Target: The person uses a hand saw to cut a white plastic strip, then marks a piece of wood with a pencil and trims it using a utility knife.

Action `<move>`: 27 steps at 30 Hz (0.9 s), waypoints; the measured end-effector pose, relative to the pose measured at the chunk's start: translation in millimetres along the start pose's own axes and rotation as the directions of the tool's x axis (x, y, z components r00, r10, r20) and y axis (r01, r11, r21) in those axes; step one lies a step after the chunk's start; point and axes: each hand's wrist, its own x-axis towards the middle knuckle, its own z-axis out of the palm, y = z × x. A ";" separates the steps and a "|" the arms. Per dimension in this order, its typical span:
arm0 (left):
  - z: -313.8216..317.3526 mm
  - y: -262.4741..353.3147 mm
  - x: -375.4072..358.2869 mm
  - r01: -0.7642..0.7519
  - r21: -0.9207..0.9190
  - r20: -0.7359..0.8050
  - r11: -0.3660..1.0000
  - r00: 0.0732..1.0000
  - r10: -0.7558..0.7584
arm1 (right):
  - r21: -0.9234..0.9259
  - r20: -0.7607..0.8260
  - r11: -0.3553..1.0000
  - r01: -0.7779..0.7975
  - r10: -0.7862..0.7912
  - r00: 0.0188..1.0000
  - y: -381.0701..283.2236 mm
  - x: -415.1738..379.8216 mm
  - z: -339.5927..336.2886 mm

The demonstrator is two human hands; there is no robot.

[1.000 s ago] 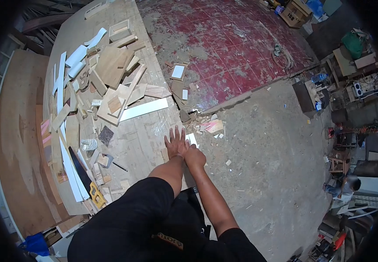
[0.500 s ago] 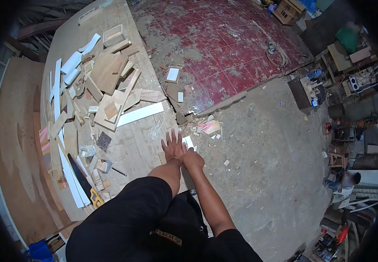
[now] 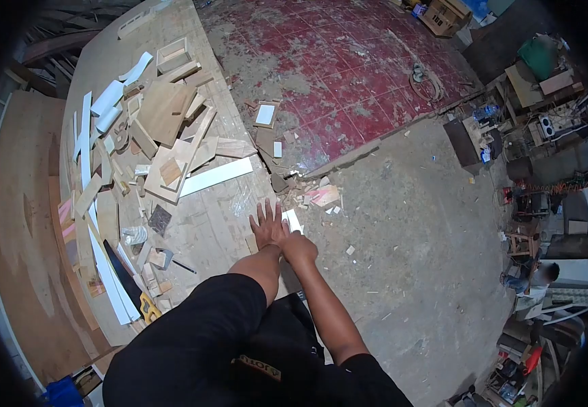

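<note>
While the view has slid slightly since a second ago, the hands have kept almost the same place at the edge of the table (image 3: 205, 211), which I take to mean a steady hold on the work rather than a reach elsewhere. The left hand (image 3: 269, 228) lies palm down with its fingers spread wide, and seems to press on what is beneath it, gripping nothing that shows. The right hand (image 3: 300, 249) sits against it at about four o'clock, fingers curled in; whether it has hold of something I cannot tell. Just beside them is the white piece (image 3: 292, 219), at about two o'clock from the left hand and near twelve from the right one; part of it may run under the fingers, but that is hidden. Farther off, a white strip (image 3: 218, 177) lies between ten and eleven o'clock from the left hand, with the wood pile (image 3: 165, 119) beyond it, a dark square (image 3: 159, 220) at nine, and a pencil (image 3: 184, 266) and the saw (image 3: 123, 275) past eight
</note>
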 end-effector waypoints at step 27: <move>-7.2 3.8 -5.4 -0.003 0.029 -0.021 1.000 1.000 0.004 | -0.036 -0.006 0.999 -0.029 0.029 1.000 25.9 -37.2 -1.7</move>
